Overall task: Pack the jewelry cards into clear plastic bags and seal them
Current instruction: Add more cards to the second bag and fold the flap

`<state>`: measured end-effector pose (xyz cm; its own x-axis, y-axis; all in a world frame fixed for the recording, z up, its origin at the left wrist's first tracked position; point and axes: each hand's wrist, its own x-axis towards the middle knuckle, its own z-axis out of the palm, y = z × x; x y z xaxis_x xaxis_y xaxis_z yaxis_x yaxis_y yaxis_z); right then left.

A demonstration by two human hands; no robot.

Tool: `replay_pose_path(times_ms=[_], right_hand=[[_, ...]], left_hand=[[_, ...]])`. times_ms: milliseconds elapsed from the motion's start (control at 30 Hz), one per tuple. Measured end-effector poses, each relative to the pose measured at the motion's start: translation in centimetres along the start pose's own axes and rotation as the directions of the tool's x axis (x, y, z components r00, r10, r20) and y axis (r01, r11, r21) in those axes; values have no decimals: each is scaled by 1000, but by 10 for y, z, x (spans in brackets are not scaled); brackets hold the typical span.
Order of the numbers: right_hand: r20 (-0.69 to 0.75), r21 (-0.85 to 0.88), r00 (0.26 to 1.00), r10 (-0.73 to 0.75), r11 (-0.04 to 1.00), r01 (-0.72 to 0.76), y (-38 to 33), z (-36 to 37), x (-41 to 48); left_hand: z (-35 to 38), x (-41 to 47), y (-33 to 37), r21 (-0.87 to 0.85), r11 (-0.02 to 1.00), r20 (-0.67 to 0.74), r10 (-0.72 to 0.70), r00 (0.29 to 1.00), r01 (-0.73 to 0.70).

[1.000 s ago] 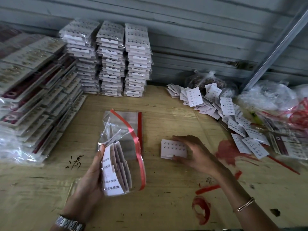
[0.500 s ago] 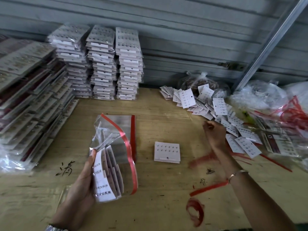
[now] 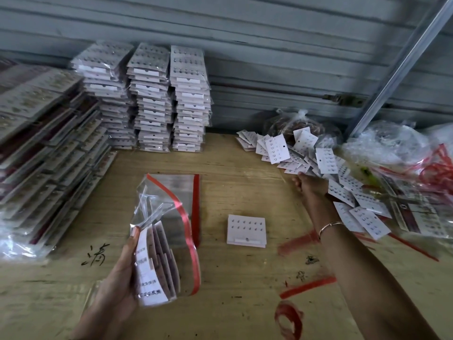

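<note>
Card stack (image 3: 246, 230) right of bag (image 3: 169, 241)

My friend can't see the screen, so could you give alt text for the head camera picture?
A person's left hand holds a clear bag with a red seal strip, partly filled with jewelry cards, while the right hand reaches to a loose card pile on a table. A small card stack lies between the hands; packed stacks stand behind.

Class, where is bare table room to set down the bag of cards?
Bare wood: between the empty bags and the small card stack, and beyond that stack. Crowded: loose cards right, packed stacks left and back.
</note>
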<state>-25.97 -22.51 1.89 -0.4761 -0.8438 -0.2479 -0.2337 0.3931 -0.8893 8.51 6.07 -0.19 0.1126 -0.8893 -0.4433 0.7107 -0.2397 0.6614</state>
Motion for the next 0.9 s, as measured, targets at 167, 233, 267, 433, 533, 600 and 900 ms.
replay_pose_path(times_ms=[167, 233, 267, 433, 533, 600, 900], right_hand=[[-104, -113, 986, -133, 986, 122, 1, -11, -21], [-89, -90, 976, -197, 978, 189, 4, -17, -27], [-78, -38, 973, -219, 976, 216, 6, -21, -32], [-67, 103, 952, -299, 947, 304, 15, -41, -58], [129, 53, 949, -287, 958, 282, 23, -47, -71], [253, -15, 935, -248, 965, 260, 27, -49, -77], [373, -593, 848, -378, 606, 531, 29, -58, -85]], left_hand=[[2, 0, -1, 0, 1000, 0, 14, 1000, -14], [2, -1, -2, -3, 1000, 3, 3, 1000, -3], [3, -2, -3, -9, 1000, 4, -2, 1000, 2], [7, -4, -2, -38, 999, 36, 24, 999, -23], [6, -4, -2, -25, 999, 31, 24, 999, -23], [6, -4, -1, -54, 999, 40, 9, 999, -7], [4, -4, -1, 24, 998, 24, 50, 998, -51]])
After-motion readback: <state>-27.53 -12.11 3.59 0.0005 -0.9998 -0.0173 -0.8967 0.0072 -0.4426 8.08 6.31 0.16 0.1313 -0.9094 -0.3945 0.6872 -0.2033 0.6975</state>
